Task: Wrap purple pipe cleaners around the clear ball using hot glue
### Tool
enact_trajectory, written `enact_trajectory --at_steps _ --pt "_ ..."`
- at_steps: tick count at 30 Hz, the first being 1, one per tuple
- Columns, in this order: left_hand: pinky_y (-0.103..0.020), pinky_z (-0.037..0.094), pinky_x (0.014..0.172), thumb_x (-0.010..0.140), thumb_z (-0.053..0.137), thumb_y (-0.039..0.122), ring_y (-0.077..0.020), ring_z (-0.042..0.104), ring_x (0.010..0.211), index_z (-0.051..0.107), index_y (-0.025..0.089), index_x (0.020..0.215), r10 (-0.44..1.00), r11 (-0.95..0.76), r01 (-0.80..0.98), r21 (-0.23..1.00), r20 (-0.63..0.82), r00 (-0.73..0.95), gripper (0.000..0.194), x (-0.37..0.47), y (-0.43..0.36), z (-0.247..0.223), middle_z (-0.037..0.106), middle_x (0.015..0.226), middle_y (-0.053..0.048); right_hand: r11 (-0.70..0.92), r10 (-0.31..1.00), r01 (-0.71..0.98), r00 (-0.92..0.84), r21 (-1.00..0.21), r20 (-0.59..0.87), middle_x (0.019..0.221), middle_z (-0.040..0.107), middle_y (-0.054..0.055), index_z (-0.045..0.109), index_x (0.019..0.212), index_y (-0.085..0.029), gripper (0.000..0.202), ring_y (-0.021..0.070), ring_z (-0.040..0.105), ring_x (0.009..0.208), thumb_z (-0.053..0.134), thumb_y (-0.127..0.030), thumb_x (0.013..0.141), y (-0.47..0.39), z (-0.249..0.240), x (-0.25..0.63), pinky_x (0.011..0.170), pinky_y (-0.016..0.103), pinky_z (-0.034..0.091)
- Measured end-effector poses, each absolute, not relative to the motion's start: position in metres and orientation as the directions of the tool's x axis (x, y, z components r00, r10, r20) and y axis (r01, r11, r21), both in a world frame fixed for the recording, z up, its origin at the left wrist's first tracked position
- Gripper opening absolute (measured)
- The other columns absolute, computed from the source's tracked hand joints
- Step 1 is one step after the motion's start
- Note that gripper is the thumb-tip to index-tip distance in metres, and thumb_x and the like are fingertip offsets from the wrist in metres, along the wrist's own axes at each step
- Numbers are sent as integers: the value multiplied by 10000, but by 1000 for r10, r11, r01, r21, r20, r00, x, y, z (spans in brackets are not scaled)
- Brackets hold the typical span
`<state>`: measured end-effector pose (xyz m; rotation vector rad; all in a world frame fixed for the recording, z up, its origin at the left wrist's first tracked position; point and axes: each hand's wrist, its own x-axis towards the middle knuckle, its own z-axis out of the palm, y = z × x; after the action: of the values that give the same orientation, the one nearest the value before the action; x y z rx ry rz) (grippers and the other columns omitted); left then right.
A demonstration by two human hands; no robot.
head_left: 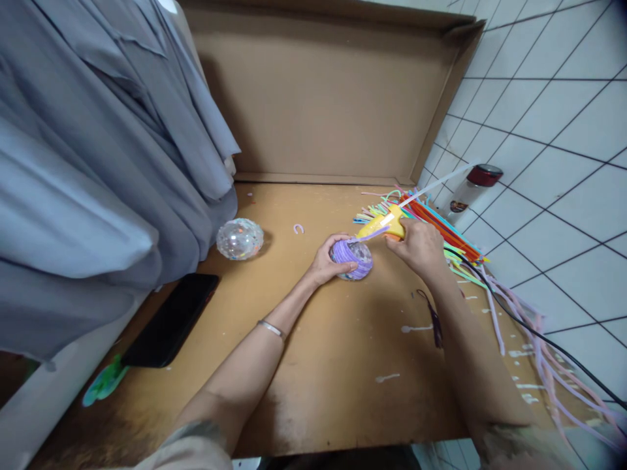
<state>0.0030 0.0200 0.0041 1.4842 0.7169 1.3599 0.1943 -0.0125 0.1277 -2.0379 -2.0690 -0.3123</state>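
Note:
My left hand (329, 260) is wrapped round a clear ball (363, 253) partly covered in purple pipe cleaner (350, 261). A loose purple end rises from the ball toward the right. In my right hand (420, 243) is a yellow glue gun (382, 223), its fingers closed round the handle. A long white glue stick (438, 184) sticks out of its back. The gun's nozzle is at the upper edge of the ball; whether it touches cannot be made out. A second clear ball (240, 239) with coloured specks lies to the left.
Bundled coloured pipe cleaners (443, 228) and a red-lidded jar (467, 196) stand by the tiled wall. A black cable (529, 320) crosses loose lilac strands (539, 346). A black phone (171, 320) lies left, below a grey cloth (98, 163). A cardboard box (323, 98) closes the back.

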Motion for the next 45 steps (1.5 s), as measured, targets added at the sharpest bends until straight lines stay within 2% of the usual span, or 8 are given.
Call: enact_trajectory --at_steps 11,45 --pt "-373 390 1046 456 894 490 -269 543 1187 587 172 1079 894 -359 -188 914 395 213 764 3 21 2 591 1239 -115 48 947 999 -41 -14 319 819 688 117 668 851 -165 267 251 586 747 562 -400 780 -14 129 197 542 289 227" --pt "-393 401 1042 458 890 494 -275 550 1180 585 166 1082 888 -365 -167 916 396 232 768 2 21 4 588 1240 -125 68 947 998 -64 -1 314 805 685 122 673 870 -160 278 240 563 713 544 -391 788 -13 129 199 548 292 224"
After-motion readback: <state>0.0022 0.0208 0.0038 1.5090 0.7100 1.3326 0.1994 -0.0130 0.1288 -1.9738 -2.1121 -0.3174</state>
